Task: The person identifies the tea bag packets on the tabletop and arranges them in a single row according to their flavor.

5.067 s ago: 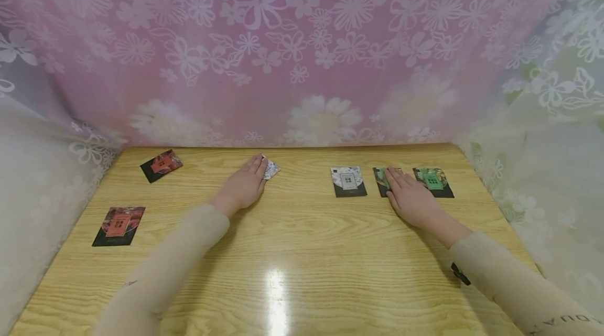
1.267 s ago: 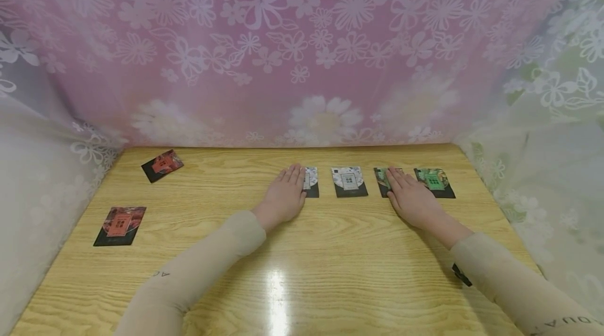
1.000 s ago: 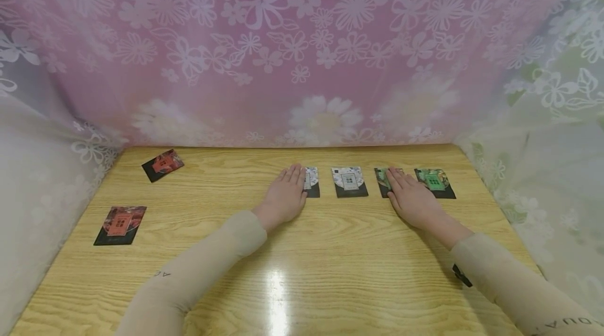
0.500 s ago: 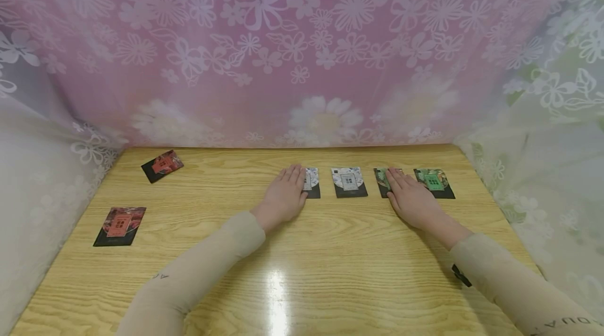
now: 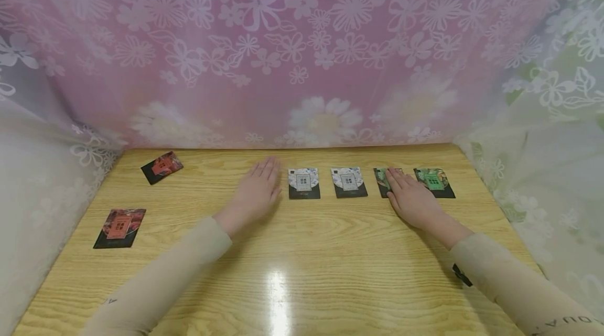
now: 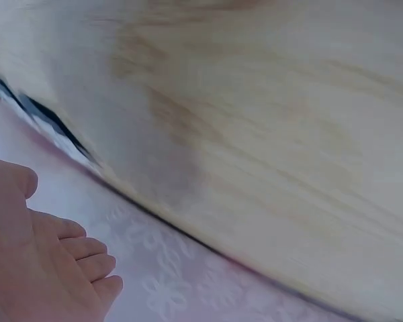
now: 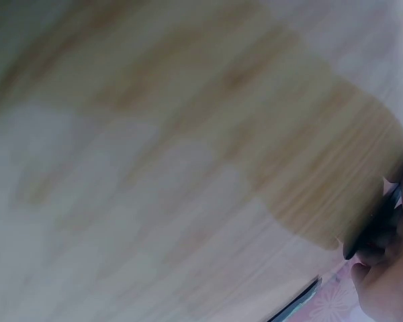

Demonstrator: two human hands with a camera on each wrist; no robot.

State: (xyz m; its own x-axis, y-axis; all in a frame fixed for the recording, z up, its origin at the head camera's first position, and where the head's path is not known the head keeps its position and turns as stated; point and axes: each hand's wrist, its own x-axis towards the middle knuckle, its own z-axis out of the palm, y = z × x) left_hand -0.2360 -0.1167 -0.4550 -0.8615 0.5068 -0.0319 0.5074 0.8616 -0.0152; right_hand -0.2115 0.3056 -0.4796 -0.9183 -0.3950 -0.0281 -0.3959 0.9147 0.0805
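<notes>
My left hand [image 5: 254, 187], its fingers straight, is over the table just left of a white-and-black packet [image 5: 304, 184] and holds nothing. The left wrist view has this hand [image 6: 47, 268] with palm and fingers visible, apart from the packets. A second white-and-black packet [image 5: 348, 182] lies beside the first. My right hand [image 5: 412, 197] rests with straight fingers on a green-and-black packet [image 5: 381, 185], partly covering it. To its right lies another green-and-black packet [image 5: 434, 183]. The right wrist view catches only part of this hand [image 7: 393, 282] at the edge.
Two red-and-black packets lie at the left: a tilted one [image 5: 162, 167] near the back edge and another [image 5: 120, 228] nearer me. The wooden table [image 5: 321, 273] meets a pink flowered curtain [image 5: 302, 63] behind. Pale curtains hang at both sides.
Earlier, my left hand slid a white packet rightward into the row. Since half a second ago, it has come off that packet and moved left. My right hand has stayed in place.
</notes>
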